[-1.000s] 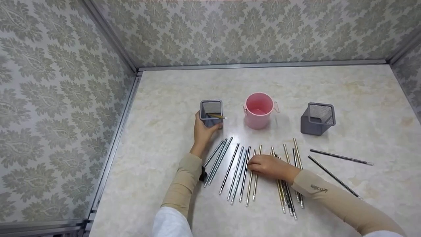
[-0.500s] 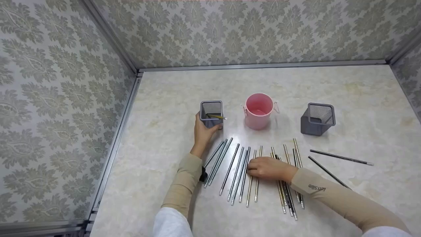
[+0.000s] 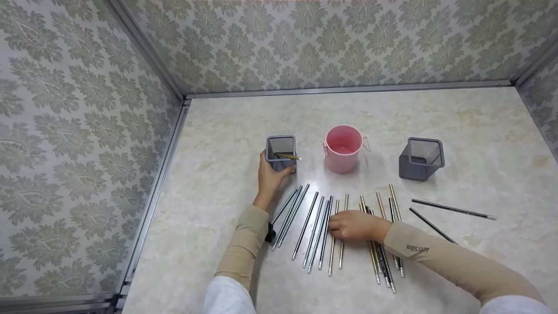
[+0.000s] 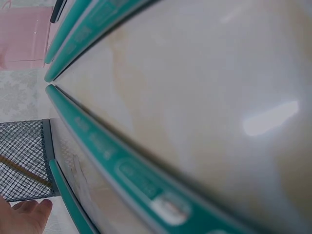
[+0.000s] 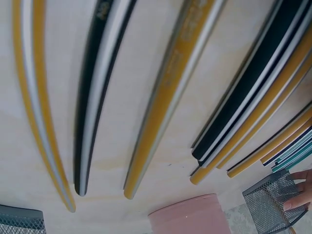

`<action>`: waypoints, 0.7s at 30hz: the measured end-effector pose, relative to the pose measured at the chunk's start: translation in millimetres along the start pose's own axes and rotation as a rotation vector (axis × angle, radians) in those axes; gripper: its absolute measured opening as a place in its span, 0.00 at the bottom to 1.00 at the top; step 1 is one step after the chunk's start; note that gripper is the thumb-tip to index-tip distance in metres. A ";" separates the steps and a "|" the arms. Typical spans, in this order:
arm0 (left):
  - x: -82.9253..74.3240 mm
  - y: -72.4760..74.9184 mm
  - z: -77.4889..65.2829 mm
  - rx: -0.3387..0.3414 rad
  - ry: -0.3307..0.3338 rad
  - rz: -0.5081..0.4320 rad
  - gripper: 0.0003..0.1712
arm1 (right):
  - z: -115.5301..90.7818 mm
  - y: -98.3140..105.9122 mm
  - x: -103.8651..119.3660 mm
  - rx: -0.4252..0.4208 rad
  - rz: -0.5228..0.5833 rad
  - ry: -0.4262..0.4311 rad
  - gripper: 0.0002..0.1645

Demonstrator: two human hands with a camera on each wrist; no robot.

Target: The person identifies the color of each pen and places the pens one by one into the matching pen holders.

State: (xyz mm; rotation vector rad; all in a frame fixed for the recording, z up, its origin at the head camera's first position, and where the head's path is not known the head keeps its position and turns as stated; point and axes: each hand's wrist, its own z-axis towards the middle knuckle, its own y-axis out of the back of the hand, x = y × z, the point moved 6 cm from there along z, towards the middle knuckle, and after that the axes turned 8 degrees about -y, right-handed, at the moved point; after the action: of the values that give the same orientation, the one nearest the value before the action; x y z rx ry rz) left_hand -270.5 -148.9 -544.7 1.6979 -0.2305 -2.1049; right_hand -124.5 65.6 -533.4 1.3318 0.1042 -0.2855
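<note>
In the head view my left hand (image 3: 269,178) grips the left mesh pencil holder (image 3: 281,165), its thumb along the front. A gold pencil (image 3: 286,156) leans inside, its eraser end over the rim. My right hand (image 3: 355,224) lies over the pencils at centre, fingers curled at the middle of a gold pencil (image 3: 332,257); its fingertips are partly hidden. A second gold pencil (image 3: 341,253) passes under the hand. To its left lie black pencils (image 3: 305,226) and teal pencils (image 3: 293,217). More gold and black pencils (image 3: 383,261) lie under the right wrist.
A pink bucket (image 3: 342,161) stands between the left holder and a second mesh holder (image 3: 414,170) at right. Two black pencils (image 3: 453,209) lie apart on the right. Patterned walls (image 3: 305,43) bound the table at the back and sides.
The left hand keeps its hold on the mesh holder. The right hand has shifted slightly, and the two gold pencils at its fingers have turned a little.
</note>
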 end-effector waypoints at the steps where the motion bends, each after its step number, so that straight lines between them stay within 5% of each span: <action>1: 0.4 -0.2 0.0 -0.001 -0.004 -0.002 0.53 | -0.1 0.1 0.5 -0.005 -0.007 0.004 0.08; 21: -0.7 -2.1 -2.4 0.005 0.012 0.017 0.52 | 0.2 -1.9 3.1 -0.003 -0.087 0.036 0.06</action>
State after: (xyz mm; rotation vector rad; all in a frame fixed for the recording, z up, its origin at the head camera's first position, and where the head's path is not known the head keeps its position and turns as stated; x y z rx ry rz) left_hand -268.6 -146.4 -545.4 1.7048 -0.2456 -2.0826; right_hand -122.0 64.5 -535.9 1.3313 0.1930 -0.3353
